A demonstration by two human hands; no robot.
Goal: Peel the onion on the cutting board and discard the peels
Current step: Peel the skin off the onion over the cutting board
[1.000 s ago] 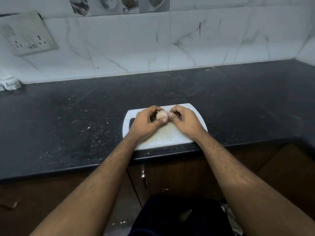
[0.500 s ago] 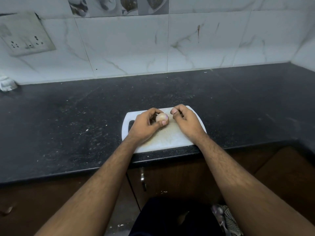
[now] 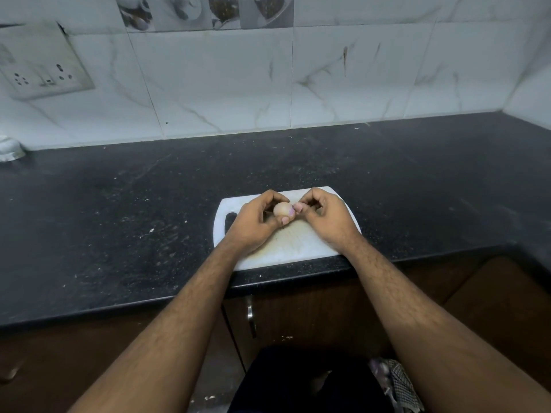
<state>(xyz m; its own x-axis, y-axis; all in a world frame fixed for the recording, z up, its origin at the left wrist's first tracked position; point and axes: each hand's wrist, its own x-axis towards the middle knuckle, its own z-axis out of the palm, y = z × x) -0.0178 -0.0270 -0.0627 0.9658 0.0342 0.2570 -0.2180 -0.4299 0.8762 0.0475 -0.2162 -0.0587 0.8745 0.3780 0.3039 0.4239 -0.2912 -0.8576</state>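
A small pale onion [image 3: 281, 208] is held just above the white cutting board [image 3: 286, 245], which lies at the counter's front edge. My left hand [image 3: 256, 225] grips the onion, thumb under it and fingers curled over the top. My right hand [image 3: 323, 217] is beside it on the right, fingers curled, its thumb and fingertip touching the onion's right side. Whether a bit of peel is pinched there I cannot tell. The far side of the onion is hidden by my fingers.
The black stone counter [image 3: 119, 204] spreads wide to the left and right of the board. A tiled wall with a socket plate [image 3: 41, 70] rises behind. A white object [image 3: 9, 147] sits at the far left. Brown cabinet doors with a handle [image 3: 250, 318] are below.
My right hand drew a little away from the onion and has come back to touch its right side. My left hand kept its hold throughout.
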